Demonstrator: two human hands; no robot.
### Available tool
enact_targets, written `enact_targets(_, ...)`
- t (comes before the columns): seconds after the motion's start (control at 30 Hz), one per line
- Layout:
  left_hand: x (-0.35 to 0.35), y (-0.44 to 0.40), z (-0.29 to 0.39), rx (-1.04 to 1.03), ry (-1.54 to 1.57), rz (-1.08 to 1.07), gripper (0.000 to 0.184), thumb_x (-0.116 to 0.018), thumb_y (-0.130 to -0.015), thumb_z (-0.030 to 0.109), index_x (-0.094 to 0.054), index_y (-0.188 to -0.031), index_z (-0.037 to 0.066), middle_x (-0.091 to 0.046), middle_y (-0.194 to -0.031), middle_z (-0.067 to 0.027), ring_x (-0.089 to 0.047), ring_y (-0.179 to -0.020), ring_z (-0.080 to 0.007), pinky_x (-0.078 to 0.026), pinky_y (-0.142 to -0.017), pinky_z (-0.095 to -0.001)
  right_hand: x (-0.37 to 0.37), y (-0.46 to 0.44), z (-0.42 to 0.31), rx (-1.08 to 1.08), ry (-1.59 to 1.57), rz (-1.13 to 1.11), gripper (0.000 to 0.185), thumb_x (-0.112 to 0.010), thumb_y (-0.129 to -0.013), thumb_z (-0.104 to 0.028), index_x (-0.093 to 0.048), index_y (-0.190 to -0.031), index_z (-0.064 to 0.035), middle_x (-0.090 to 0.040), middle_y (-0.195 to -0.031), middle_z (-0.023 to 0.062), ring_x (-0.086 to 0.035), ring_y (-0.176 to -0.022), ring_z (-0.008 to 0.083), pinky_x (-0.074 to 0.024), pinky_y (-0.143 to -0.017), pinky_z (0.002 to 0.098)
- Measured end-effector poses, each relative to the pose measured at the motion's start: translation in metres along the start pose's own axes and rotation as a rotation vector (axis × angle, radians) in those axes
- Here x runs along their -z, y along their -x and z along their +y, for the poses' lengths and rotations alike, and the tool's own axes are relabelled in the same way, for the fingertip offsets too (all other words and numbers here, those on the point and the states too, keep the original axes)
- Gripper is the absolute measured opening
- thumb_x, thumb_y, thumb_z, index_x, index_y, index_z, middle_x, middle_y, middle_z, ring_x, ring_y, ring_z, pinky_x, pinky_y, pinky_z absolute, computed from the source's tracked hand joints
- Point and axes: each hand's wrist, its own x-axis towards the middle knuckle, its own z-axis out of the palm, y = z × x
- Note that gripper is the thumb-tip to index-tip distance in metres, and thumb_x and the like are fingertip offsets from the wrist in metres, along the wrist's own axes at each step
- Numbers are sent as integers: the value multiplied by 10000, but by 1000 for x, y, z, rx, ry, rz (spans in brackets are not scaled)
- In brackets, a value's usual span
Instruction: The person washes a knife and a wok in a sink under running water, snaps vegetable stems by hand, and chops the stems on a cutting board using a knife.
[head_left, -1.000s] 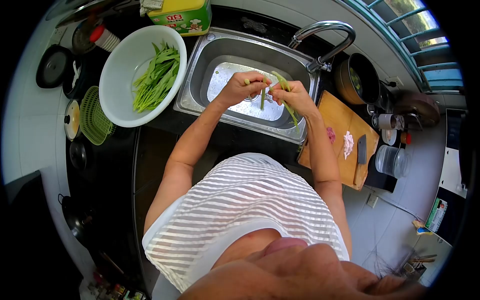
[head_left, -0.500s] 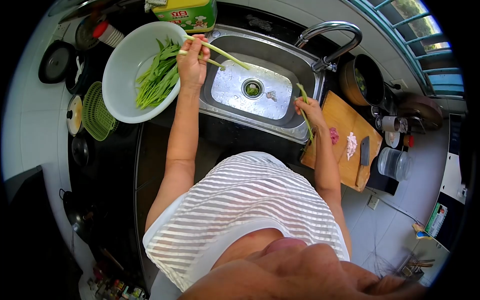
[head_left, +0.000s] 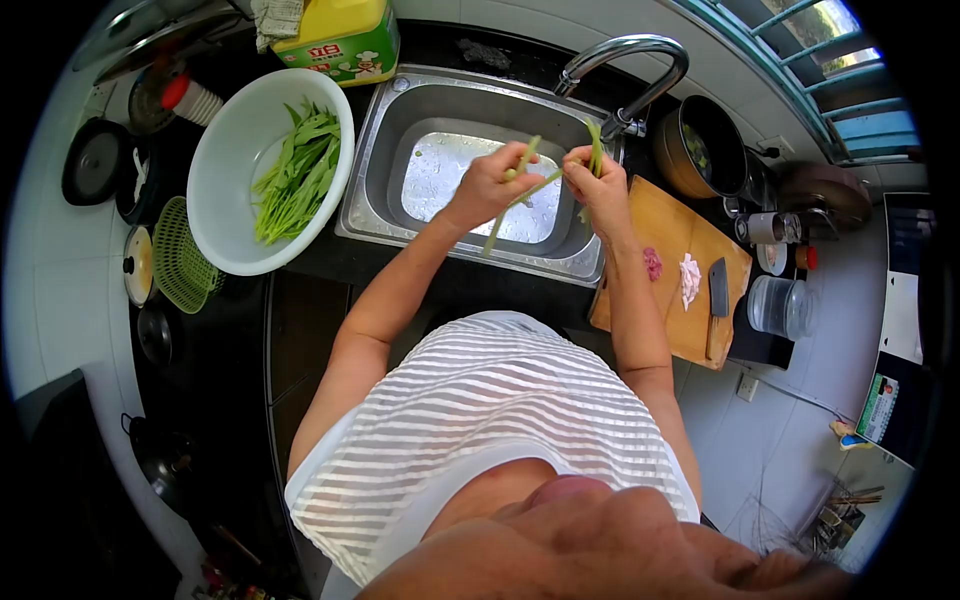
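Over the steel sink [head_left: 375, 215], my left hand [head_left: 490, 185] is closed around long pale-green vegetable stems [head_left: 534, 150], which stick out above and below the fingers. Close beside it, my right hand [head_left: 600, 190] pinches green stems [head_left: 596, 135] near the sink's right side. One stem spans the gap between both hands. To the left stands a large white bowl [head_left: 215, 160], with a heap of leafy green vegetables [head_left: 300, 175] along its right side. My hands hide part of the sink floor and its drain.
A wooden cutting board [head_left: 655, 215] to the right carries pink meat [head_left: 652, 264], pale chopped pieces [head_left: 690, 280] and a cleaver [head_left: 718, 290]. The faucet [head_left: 650, 85] arches behind the sink. A dark pot [head_left: 700, 145], a glass jar [head_left: 780, 307] and a green basket [head_left: 185, 255] stand around.
My left hand has moved right and down from beside the bowl to the middle of the sink, carrying its stems. My right hand has shifted up and left, so both hands are close together.
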Motion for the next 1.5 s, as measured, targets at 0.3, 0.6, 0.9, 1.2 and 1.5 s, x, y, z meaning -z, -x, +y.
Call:
enact_targets(0.3,-4,-8,-4,-361,-327,104,162,-639,-708,132,-598,-842,50,-574,-710,-84,-566,-612,-236,-437,-534,-309,-7,5,-20,-85,-132,-130,120,-566,-805,-121,-583,-790,-3,-504,-597,12,-394,-467,46,-284,-407,181)
enact_targets(0.6,-2,-2,-3,-461,-239,143,104,-635,-711,33,-601,-808,22,-572,-703,-80,-549,-602,-155,-417,-529,-248,-19,6,-5,-108,-403,-171,103,-546,-814,-104,-535,-772,-11,-501,-597,29,-412,-460,62,-300,-408,185)
enact_targets(0.9,29,9,5,-149,222,340,72,-599,-775,57,-606,-844,40,-550,-707,15,-469,-639,-29,-366,-562,-168,10,-14,53,35,5,157,112,-542,-797,-123,-530,-723,-39,-460,-555,-32,-394,-470,34,-305,-418,184)
enact_targets(1.2,118,29,15,-220,682,517,110,-580,-810,110,-563,-856,12,-542,-666,-31,-450,-535,-76,-345,-472,-173,103,-36,159,-120,713,425,263,-576,-748,-280,-594,-764,-19,-592,-672,157,-585,-657,296,-438,-614,368)
enact_targets(1.5,167,48,26,-358,764,647,111,-553,-828,133,-547,-850,24,-530,-672,-37,-444,-530,-95,-340,-472,-201,119,-43,171,-189,1155,466,290,-566,-761,-280,-577,-812,5,-580,-794,251,-557,-787,412,-427,-698,461)
